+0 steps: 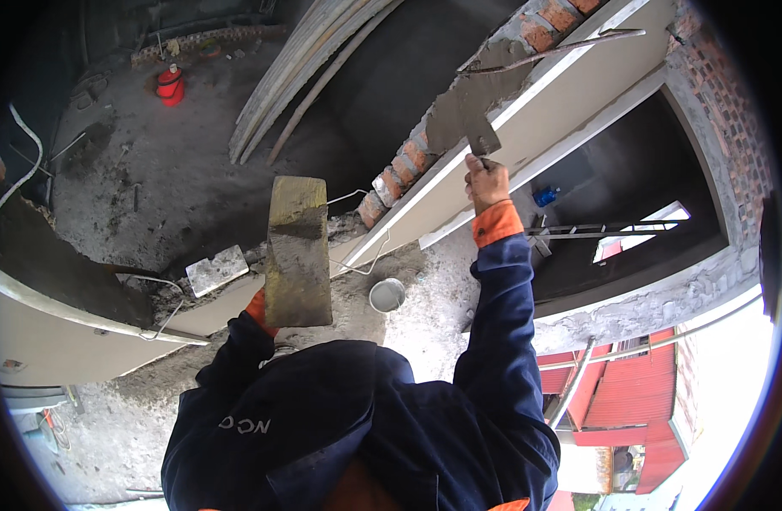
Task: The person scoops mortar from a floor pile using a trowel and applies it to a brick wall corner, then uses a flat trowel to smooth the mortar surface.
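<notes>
My right hand (488,180), stretched forward, is closed around the handle of a trowel (483,134). The trowel's flat metal blade lies at the wet grey mortar (455,119) on top of a low brick wall (399,175). To the left, a long rectangular mortar board (298,247), smeared with yellowish-grey mortar, is held up by my left hand. The board hides that hand's fingers; only the orange cuff (259,310) shows at its edge.
A grey bucket (387,295) stands on the floor below the wall. A pale block (217,271) rests on the wall at left. Long curved boards (301,77) lean beyond it, near a red bucket (170,87). At right are a ladder (595,230) and a blue container (545,196).
</notes>
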`<state>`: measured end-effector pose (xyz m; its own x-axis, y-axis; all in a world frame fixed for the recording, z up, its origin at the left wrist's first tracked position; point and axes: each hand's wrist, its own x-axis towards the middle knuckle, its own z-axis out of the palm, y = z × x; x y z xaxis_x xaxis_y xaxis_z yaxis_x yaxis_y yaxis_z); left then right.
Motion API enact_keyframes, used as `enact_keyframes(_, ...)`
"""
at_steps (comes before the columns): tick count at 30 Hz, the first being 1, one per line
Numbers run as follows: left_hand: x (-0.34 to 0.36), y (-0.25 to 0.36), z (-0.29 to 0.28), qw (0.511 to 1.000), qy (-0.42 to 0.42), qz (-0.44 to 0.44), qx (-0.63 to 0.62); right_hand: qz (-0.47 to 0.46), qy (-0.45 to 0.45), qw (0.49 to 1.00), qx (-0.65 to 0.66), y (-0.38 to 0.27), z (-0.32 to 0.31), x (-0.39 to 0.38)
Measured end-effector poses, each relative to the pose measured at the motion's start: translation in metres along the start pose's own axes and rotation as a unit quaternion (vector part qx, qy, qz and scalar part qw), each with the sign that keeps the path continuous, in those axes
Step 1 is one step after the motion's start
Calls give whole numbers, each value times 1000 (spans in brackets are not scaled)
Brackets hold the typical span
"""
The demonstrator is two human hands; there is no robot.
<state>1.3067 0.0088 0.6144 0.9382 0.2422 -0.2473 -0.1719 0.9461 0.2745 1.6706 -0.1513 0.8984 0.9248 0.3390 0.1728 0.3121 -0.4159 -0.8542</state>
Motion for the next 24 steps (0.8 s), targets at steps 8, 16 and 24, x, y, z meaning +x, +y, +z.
enact_keyframes(8, 14, -8, -10, 998, -7, -54, -7, -40, 28, 995, 83, -37, -50, -35)
enact_keyframes(16, 18, 1, 38, 989, -86, -117, -7, 95, -137, 925, 341, 40, -67, -123)
enact_keyframes(24, 36, -13, 77, 980, -150, -127, 17, 247, -407, 812, 337, 102, 0, -142)
